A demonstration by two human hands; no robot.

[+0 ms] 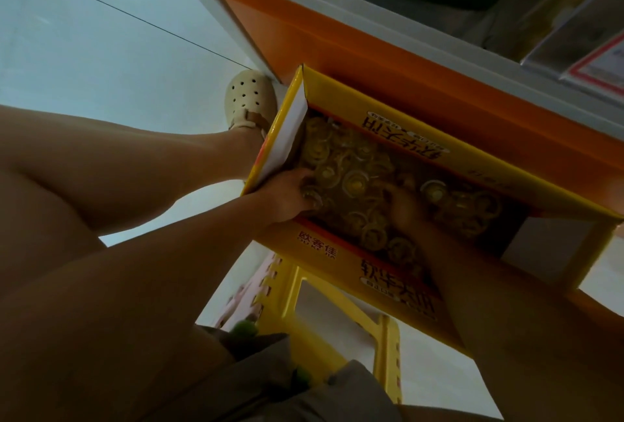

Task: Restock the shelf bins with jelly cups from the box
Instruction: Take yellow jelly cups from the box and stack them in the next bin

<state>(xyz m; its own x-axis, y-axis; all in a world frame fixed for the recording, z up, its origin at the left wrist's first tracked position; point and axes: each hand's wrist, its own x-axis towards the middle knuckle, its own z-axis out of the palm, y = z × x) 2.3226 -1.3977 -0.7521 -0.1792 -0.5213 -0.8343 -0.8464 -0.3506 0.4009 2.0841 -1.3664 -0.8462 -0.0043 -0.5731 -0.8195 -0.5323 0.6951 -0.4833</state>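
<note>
Bare thighs and the hem of grey-brown shorts (287, 384) fill the lower left, with one leg stretched out to a beige clog (248, 100) planted on the pale floor (84, 33) by the foot of the shelving. Just beyond the knees an open yellow box (320, 252) sits on a yellow plastic stool (324, 290), its far flap touching or very nearly touching the orange base panel (337, 46) of the shelf unit. Jelly cups (354, 181), clear with yellowish centres, lie heaped loose inside the box and cover its whole bottom. At the box's near left corner, the left hand (287, 195) reaches in with fingers curled round a couple of cups at the edge of the heap. Further right, the right hand (405, 205) is sunk among the cups (it is dim and smeared), so I cannot tell whether it grips anything. Above, a white shelf edge (405, 6) carries a red-bordered price label (601, 67).
</note>
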